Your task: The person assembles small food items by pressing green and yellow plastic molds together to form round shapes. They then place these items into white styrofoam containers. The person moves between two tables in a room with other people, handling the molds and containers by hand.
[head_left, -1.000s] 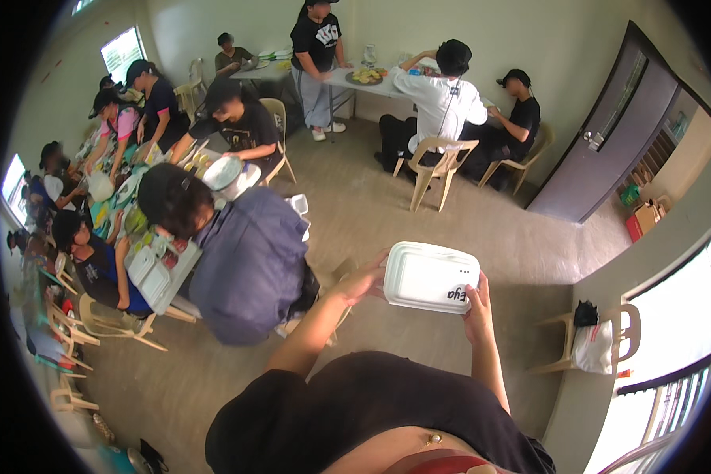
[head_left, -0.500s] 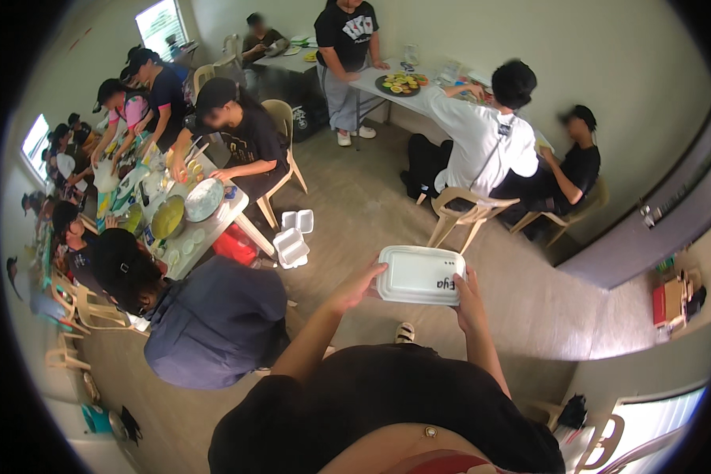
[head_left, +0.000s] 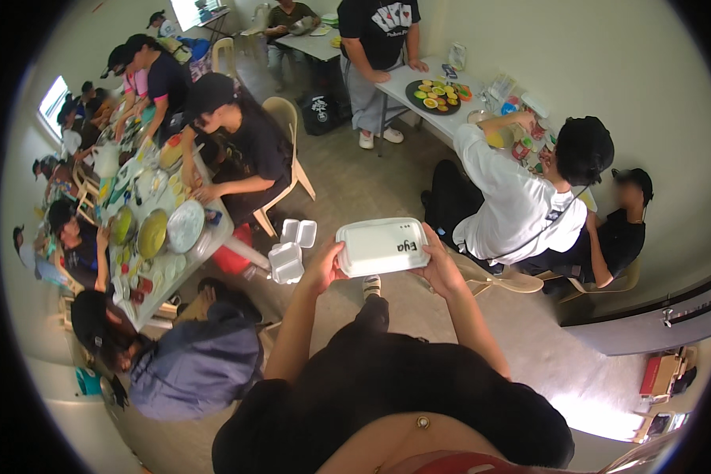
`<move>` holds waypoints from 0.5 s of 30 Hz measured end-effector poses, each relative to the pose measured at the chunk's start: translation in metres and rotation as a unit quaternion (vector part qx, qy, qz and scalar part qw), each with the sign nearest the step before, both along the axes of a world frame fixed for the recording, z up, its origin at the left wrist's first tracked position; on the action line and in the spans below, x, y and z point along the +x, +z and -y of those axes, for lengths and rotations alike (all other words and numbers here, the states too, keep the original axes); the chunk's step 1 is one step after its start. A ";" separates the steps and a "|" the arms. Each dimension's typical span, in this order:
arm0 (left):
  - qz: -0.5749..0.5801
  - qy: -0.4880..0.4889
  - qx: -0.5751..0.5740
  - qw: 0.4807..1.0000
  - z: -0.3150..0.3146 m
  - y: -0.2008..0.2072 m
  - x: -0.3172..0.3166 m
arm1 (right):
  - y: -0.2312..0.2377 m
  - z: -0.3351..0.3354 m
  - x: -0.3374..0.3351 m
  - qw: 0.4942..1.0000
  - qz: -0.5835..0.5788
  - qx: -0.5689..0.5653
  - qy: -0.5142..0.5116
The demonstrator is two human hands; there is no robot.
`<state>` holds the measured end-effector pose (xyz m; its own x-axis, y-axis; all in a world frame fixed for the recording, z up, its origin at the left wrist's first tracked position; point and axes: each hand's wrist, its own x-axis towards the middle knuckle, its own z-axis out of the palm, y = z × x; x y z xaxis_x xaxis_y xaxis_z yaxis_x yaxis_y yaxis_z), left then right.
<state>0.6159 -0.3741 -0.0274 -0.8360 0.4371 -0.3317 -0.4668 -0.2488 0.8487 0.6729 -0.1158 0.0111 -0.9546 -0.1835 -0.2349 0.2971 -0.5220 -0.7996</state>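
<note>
A white foam food container (head_left: 381, 251), closed and with dark handwriting on its lid, is held level in front of my body. My left hand (head_left: 324, 267) grips its left end, and my right hand (head_left: 441, 265) grips its right end, each with the thumb near the rim. Their other fingers are mostly hidden beneath the container. Beyond it, on the floor to the left, lie open white foam containers (head_left: 287, 263). Below the container one of my feet, in a strapped sandal (head_left: 371, 287), shows on the floor.
At left, people sit and stand around a long table (head_left: 144, 314) crowded with bowls. A seated person in a dark blue top (head_left: 201, 359) bends close on my left. Ahead right, a table (head_left: 395, 79) bears a round dark tray of food. A person in white (head_left: 521, 193) sits there.
The view has shifted forward, bringing the tables nearer. The container stays in both hands and now appears a little farther left and higher. The person in dark blue now shows lower in view.
</note>
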 end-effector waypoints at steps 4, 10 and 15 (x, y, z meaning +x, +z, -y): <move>0.013 -0.013 -0.016 1.000 -0.013 0.008 -0.095 | -0.003 -0.017 -0.085 1.000 0.002 -0.030 0.004; -0.043 -0.077 0.001 0.996 -0.053 0.042 -0.238 | 0.020 -0.050 -0.212 0.995 -0.021 0.091 -0.042; -0.031 -0.086 0.018 0.996 -0.079 0.040 -0.330 | 0.023 -0.074 -0.302 0.991 -0.009 0.123 -0.055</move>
<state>0.2862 -0.2950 0.0123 -0.7660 0.5866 -0.2629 -0.4515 -0.1999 0.8696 0.3707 -0.0417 0.0336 -0.9700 -0.0180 -0.2423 0.2338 -0.3395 -0.9111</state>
